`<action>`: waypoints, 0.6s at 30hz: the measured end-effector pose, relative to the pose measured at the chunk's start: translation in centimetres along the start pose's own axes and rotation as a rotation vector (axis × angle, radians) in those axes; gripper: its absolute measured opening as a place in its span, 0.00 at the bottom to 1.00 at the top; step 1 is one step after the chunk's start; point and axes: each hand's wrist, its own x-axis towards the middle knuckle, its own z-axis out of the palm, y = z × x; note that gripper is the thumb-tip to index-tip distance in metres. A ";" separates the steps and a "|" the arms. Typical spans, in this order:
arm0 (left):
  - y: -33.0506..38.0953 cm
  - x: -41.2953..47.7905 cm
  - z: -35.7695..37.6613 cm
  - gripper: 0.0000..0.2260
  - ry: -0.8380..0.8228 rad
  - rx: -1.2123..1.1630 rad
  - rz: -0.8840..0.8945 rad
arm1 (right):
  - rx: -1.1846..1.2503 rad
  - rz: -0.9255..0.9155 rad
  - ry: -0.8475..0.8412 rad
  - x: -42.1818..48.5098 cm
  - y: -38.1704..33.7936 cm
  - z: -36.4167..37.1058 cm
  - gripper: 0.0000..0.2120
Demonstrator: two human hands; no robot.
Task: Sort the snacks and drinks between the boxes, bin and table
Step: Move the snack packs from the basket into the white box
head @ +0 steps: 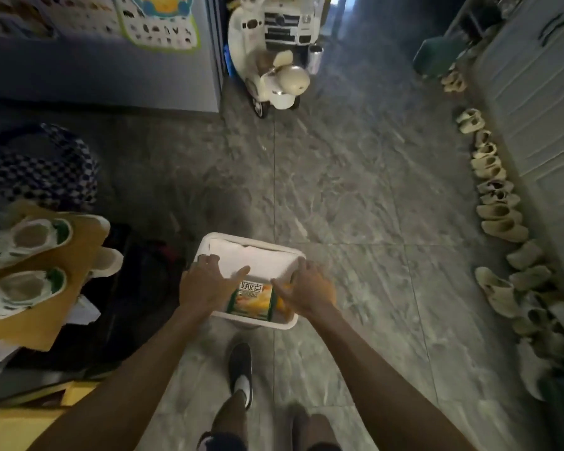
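We hold a white bin (251, 238) above the grey tiled floor (355, 190), in front of our body. Our left hand (209, 281) grips its left rim, fingers curled over the outer edge and thumb reaching inside. Our right hand (306, 291) grips the right rim the same way, thumb laid inward.

The snack packet (253, 299) lies inside the bin at the near end, between our two thumbs. It is green-edged with a yellow picture, face up. Its printed characters sit at the far end, so its top points away from us. Our hands cover both sides of it, so we cannot tell its long axis. An orange patch shows just beside it under the right hand. A white sheet (258, 258) fills the far half of the bin. The bin is turned a little, its far rim sloping down to the right.

Ahead and to the right the floor lies open up to a toy scooter (274, 76), which is well apart from the bin. A row of slippers (495, 206) edges the right side along a pale cabinet (534, 109). The left side is crowded. A cardboard sheet (79, 271) carrying shoes (26, 236) juts near the bin's left rim, with a checked bag (36, 164) beyond it. Our foot (240, 369) stands on the floor below the bin's near rim.
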 end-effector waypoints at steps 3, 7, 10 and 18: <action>-0.2 2.3 3.3 0.48 -0.064 0.006 -0.043 | -0.061 -0.009 -0.053 3.6 0.5 3.2 0.49; 0.2 5.3 8.8 0.46 -0.201 -0.015 -0.083 | -0.100 -0.056 -0.157 8.6 1.2 7.8 0.49; -0.1 8.2 13.8 0.43 -0.279 -0.045 -0.122 | -0.180 -0.118 -0.209 13.4 2.8 14.2 0.42; -4.0 13.3 27.6 0.53 -0.396 -0.026 -0.259 | -0.407 -0.321 -0.272 19.5 7.7 23.5 0.41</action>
